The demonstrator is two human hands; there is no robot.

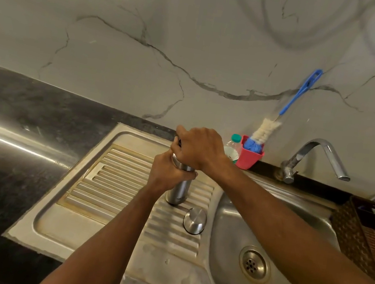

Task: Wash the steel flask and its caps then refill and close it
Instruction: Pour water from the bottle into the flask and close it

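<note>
Here, left hand (164, 175) grips the steel flask (178, 192) on the drainboard (115, 179), right hand (198, 150) clenched round its top (steel cap (195, 220) stands just beside)

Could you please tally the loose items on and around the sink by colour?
Steel: 2 (flask, cap)
Blue and white: 1 (bottle brush)
Red: 1 (holder)
Clear: 1 (plastic bottle)
Brown: 1 (basket)
Total: 6
</note>
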